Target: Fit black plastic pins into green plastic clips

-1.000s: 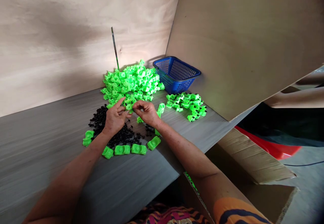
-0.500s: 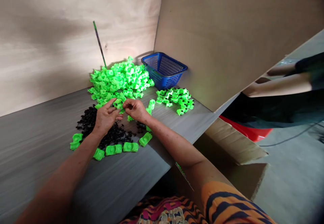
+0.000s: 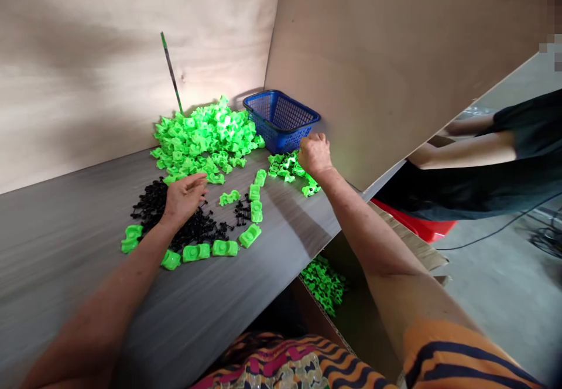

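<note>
- Beside the blue basket [image 3: 281, 118], on its near side, the right hand [image 3: 314, 153] sits over the small green heap [image 3: 293, 170], fingers curled into a loose fist, knuckles up. Whether it has hold of a piece cannot be told from this angle.
- Change from 0.5 s ago: both hands were then pinched together on 1 green part, well on the near-left of the basket. Now the right hand has travelled out to the small heap touching the basket's front.
- Left hand [image 3: 184, 194] stays well to the near-left of the basket, resting on the black pins [image 3: 175, 225], palm down, fingers half open and pointing toward the large green pile [image 3: 204, 137]. Nothing visibly held.
- Judgement: the joint pinch is over; 1 piece looks finished and is being set with the small heap, so that heap reads as the done lot.
- Large green pile lies just left of the basket, touching its left wall.
- Loose green parts: a curved row of about 5 [image 3: 211, 249] on the near edge of the pins, 3 more [image 3: 254, 201] between the pins and the small heap.
- Grey table [image 3: 65, 260] carries all of it; plywood walls stand behind the basket.
- Below the table edge, more green pieces [image 3: 324, 283] lie in a box.
- Another person's arm [image 3: 465, 154] shows far right of the basket, beyond the board.
</note>
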Motion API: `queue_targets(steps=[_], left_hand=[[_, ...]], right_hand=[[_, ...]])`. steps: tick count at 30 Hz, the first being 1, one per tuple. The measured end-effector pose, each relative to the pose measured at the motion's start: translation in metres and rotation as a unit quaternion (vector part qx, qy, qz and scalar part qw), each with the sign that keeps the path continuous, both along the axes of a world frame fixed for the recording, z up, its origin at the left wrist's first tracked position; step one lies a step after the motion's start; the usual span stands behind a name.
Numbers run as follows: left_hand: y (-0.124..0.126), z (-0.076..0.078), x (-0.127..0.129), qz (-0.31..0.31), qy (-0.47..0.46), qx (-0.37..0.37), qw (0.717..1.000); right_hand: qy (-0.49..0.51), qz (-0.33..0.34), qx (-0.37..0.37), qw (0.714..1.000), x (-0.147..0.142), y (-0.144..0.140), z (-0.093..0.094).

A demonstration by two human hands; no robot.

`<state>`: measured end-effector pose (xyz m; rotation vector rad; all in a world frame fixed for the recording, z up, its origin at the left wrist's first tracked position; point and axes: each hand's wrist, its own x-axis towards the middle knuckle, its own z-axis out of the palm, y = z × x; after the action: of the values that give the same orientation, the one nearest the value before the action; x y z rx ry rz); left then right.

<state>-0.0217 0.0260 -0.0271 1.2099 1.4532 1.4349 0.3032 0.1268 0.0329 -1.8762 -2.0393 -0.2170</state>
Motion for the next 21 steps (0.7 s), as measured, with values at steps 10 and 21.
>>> queue_targets(steps=[10,21], left_hand=[[-0.002,-0.009,-0.002,-0.081,0.197,0.011,0.977],[0.008,-0.005,-0.017,-0.037,0.127,-0.025,0.991]], right_hand=[[-0.075,0.318,-0.205,0.923,-0.136,-0.041,-0.046],[0.179,0.363,-0.160,0.900,-0.161,-0.039,-0.048]])
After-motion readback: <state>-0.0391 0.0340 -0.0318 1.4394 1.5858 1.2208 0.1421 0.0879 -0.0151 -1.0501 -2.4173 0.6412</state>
